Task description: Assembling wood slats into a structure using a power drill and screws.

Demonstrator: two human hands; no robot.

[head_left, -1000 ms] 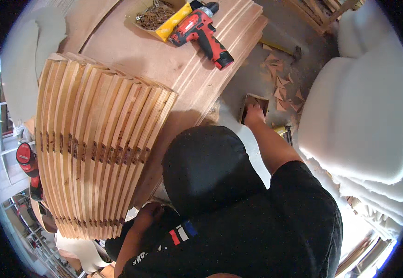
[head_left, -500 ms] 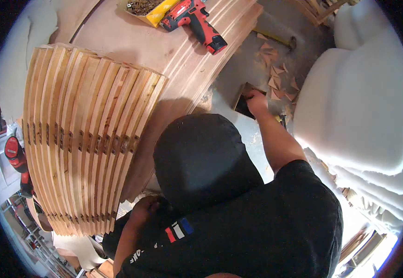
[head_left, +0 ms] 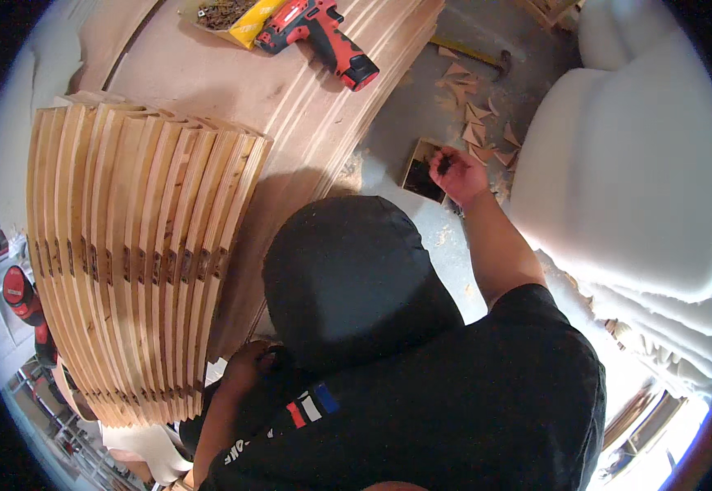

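My right hand (head_left: 461,173) is turned palm up at the edge of a small open box (head_left: 425,178) on the floor. In its cupped palm lies a clump of small dark pieces (head_left: 445,164) that look like screws. More dark pieces sit inside the box. My left hand (head_left: 251,364) is at the lower left, close against my dark clothing, fingers curled. Whatever it holds, if anything, is partly hidden. Beside it stands a row of curved wooden slats (head_left: 139,245) packed upright, with dark slots across their edges.
A red and black cordless drill (head_left: 327,41) and a yellow box of screws (head_left: 237,20) rest on the stacked plywood sheets (head_left: 208,69). Triangular wood offcuts (head_left: 474,123) and a hammer (head_left: 487,59) lie on the floor. White padding (head_left: 626,188) is piled at right.
My right hand has come up out of the box and turned palm up with a clump of dark pieces in it. The view has shifted slightly.
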